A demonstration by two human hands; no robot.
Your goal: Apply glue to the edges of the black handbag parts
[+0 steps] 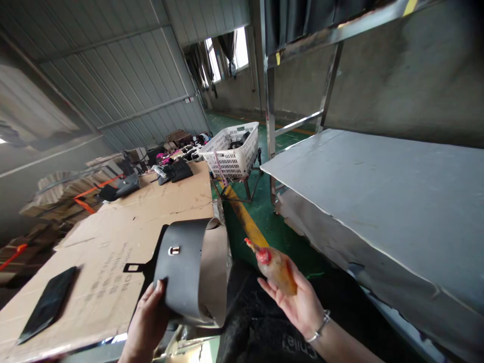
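My left hand (149, 312) is closed on the edge of a dark grey bag body (182, 267), a curved open shell with a pale inside and a small metal clasp on its front. A black strap piece (149, 262) with a square cut-out sticks out from its left side. My right hand (297, 302), palm up and wearing a bracelet, has its fingers around a soft amber squeeze bottle (279, 272) with a red band and a thin red-tipped nozzle. The nozzle points up and left, apart from the bag body.
A cardboard-covered table (109, 242) carries a black flat phone-like slab (49, 302) and black bag pieces (176, 171) farther back. A white basket (234, 161) stands on a metal stand beyond. On the right is a grey-topped table (378, 186); stacked boards (68, 191) lie left.
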